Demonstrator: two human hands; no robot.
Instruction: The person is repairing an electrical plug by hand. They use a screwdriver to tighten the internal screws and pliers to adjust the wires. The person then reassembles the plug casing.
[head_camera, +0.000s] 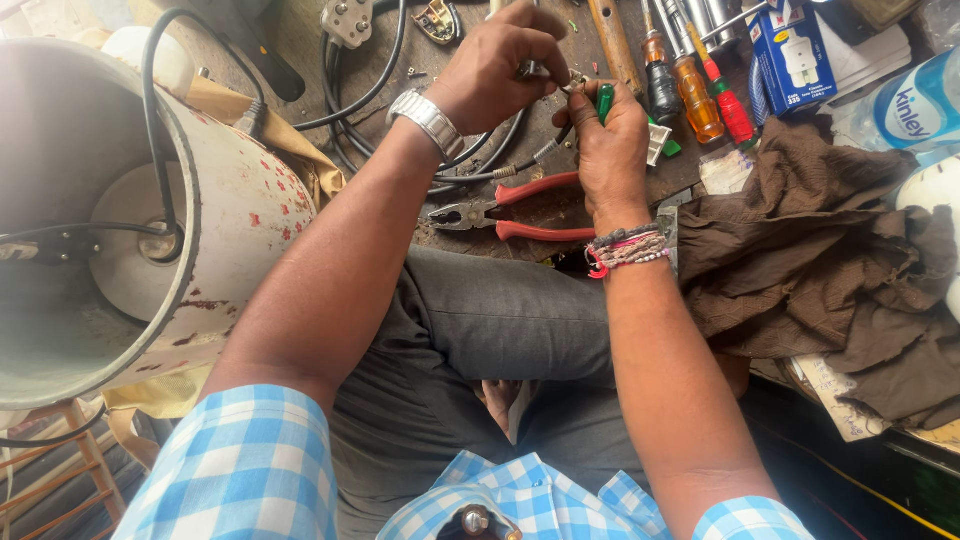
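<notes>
Though mostly hidden by fingers, small metal fitting pinched by left hand, green-handled screwdriver gripped upright in right hand, tip unseen.

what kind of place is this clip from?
Likely a small electrical repair bench. Red-handled pliers and a row of screwdrivers lie on a worn worktop, black cables trail across it, and an opened cylindrical appliance sits alongside.

Glossy red-plastic-handled metal pliers, crumpled brown cloth

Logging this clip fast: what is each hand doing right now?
Left hand: closed, pinching a small metal part at the cable end.
Right hand: closed on a green-handled screwdriver.
</notes>
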